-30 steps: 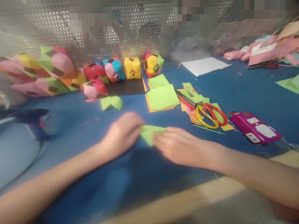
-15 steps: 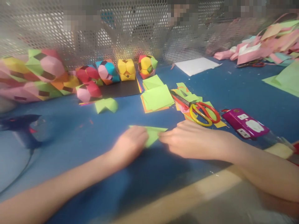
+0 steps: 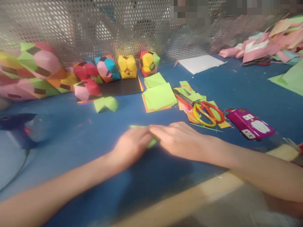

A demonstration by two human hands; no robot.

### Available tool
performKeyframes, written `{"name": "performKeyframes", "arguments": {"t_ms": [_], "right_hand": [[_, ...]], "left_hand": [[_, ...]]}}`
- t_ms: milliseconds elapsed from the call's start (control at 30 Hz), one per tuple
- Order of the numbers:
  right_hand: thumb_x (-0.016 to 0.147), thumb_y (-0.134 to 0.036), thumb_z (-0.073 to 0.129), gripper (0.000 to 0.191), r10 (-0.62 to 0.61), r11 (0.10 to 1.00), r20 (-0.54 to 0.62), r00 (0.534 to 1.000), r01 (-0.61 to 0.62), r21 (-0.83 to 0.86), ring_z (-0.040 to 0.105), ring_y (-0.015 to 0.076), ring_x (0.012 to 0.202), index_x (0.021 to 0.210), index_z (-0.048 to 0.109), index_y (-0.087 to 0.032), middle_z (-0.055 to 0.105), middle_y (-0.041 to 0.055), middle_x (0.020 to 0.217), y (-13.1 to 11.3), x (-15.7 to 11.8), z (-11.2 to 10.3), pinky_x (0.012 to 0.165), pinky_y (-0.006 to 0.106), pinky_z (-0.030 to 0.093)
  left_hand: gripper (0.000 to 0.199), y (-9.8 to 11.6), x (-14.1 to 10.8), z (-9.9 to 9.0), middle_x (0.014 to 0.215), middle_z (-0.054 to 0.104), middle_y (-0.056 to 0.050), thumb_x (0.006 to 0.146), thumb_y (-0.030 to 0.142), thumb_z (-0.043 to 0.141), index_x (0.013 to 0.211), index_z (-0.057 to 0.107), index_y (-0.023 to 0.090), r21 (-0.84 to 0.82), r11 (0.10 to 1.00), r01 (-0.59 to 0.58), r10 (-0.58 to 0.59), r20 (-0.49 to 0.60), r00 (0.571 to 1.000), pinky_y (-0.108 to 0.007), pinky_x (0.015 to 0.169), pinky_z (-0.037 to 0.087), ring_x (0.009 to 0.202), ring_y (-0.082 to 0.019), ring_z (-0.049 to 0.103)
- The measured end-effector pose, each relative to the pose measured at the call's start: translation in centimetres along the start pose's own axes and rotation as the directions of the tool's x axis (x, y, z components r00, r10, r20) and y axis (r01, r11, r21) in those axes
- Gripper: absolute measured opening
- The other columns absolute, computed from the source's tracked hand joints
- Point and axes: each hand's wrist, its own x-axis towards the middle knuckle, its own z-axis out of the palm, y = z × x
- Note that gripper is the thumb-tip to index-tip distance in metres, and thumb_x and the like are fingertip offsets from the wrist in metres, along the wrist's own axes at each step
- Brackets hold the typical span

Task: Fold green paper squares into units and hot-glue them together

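Observation:
On the blue table, a green paper piece (image 3: 151, 143) lies mostly hidden beneath my fingers. My left hand (image 3: 133, 145) has its fingers closed on the paper's left part. From the right, my right hand (image 3: 177, 138) grips the same paper, its fingertips touching those of my left hand. A stack of green and orange square sheets (image 3: 159, 97) is just beyond the hands. Scissors with yellow and red handles (image 3: 203, 112) rest on paper scraps (image 3: 186, 88) behind my right hand. A folded green piece (image 3: 105, 104) sits behind my left hand.
Several colourful paper balls (image 3: 86, 71) line the metal mesh (image 3: 94, 28) at the back left. A glue gun (image 3: 21, 130) stands at the left. A purple power bank (image 3: 251, 124) lies at the right, and a white sheet (image 3: 201, 63) and pink strips (image 3: 258, 47) farther back.
My right hand has moved left along the paper and now meets my left hand, covering more of the green piece. The view has shifted slightly.

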Motion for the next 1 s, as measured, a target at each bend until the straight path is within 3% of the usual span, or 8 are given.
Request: {"name": "performKeyframes", "arguments": {"t_ms": [100,200,367,467,567,633,800,1000], "right_hand": [[0.082,-0.005,0.04,0.03,-0.009,0.985,0.104,0.995,0.027,-0.17,0.055,0.0157,0.056,0.109,0.052,-0.009,0.065,0.0095,0.086,-0.3,-1.1,0.2,0.051,0.03,0.025],[0.081,-0.004,0.041,0.029,-0.089,0.962,0.013,0.996,0.089,-0.257,0.055,0.0171,0.063,0.107,0.053,-0.01,0.063,0.0106,0.089,0.1,-2.5,0.2,0.057,0.031,0.026],[0.075,-0.001,0.045,0.018,-0.027,0.972,0.047,0.999,0.038,-0.234,0.05,0.0161,0.057,0.071,0.056,-0.014,0.057,0.0047,0.062,1.8,-3.2,-0.3,0.056,0.031,0.019],[0.076,-0.003,0.045,0.02,0.018,0.976,0.015,1.0,-0.014,-0.217,0.049,0.0151,0.055,0.063,0.053,-0.015,0.056,0.0038,0.058,2.4,-2.6,-1.2,0.055,0.03,0.016],[0.079,-0.008,0.043,0.016,0.169,0.974,-0.039,0.985,-0.173,-0.149,0.048,0.0138,0.051,0.071,0.056,-0.015,0.061,0.0045,0.061,2.0,-1.4,-1.9,0.053,0.029,0.015],[0.08,-0.01,0.042,0.017,0.215,0.974,-0.007,0.977,-0.215,-0.066,0.051,0.0141,0.052,0.083,0.058,-0.014,0.065,0.0053,0.069,1.3,-0.6,-2.0,0.052,0.029,0.016],[0.081,-0.005,0.041,0.029,0.073,0.995,0.161,0.984,-0.061,-0.076,0.059,0.0166,0.059,0.107,0.053,-0.01,0.067,0.0105,0.09,-0.1,0.0,-0.7,0.049,0.029,0.019],[0.083,-0.007,0.041,0.036,0.027,0.979,0.116,0.993,-0.003,-0.205,0.061,0.0191,0.063,0.118,0.048,-0.006,0.066,0.0114,0.086,0.1,-0.6,0.6,0.049,0.03,0.016]], "left_hand": [[0.021,-0.1,0.1,-0.2,0.101,0.066,-0.011,0.088,0.012,0.04,0.084,0.061,0.016,-0.033,0.999,0.002,-0.001,0.032,0.999,-0.032,0.072,0.052,0.085,-0.018,0.06],[0.02,-0.2,0.0,-0.3,0.097,0.068,-0.01,0.087,0.012,0.041,0.081,0.061,0.015,-0.01,1.0,0.017,-0.017,0.057,0.998,-0.032,0.071,0.052,0.082,-0.018,0.06],[0.02,-0.3,-0.2,0.1,0.1,0.068,-0.01,0.086,0.01,0.042,0.08,0.06,0.015,0.017,1.0,0.006,-0.007,0.034,0.999,-0.032,0.071,0.051,0.078,-0.018,0.058],[0.019,-0.3,-0.3,0.2,0.105,0.067,-0.011,0.086,0.01,0.043,0.081,0.061,0.015,0.024,1.0,0.006,-0.007,0.028,1.0,-0.032,0.071,0.05,0.08,-0.018,0.058],[0.02,-0.3,-0.3,0.2,0.111,0.064,-0.013,0.087,0.011,0.042,0.083,0.061,0.015,0.035,0.999,-0.003,0.003,0.021,1.0,-0.034,0.073,0.05,0.082,-0.019,0.057],[0.021,-0.2,-0.2,0.1,0.113,0.063,-0.013,0.087,0.011,0.041,0.084,0.062,0.015,0.042,0.999,-0.02,0.018,0.027,0.999,-0.034,0.071,0.049,0.082,-0.019,0.057],[0.021,-0.4,0.2,0.0,0.112,0.064,-0.012,0.088,0.012,0.041,0.085,0.061,0.015,0.041,0.998,-0.054,0.051,0.072,0.996,-0.033,0.068,0.049,0.08,-0.019,0.056],[0.017,-0.2,-0.1,0.1,0.104,0.066,-0.014,0.085,0.007,0.043,0.088,0.059,0.011,0.117,0.99,-0.085,0.077,0.07,0.995,-0.034,0.071,0.051,0.086,-0.022,0.057]]}}
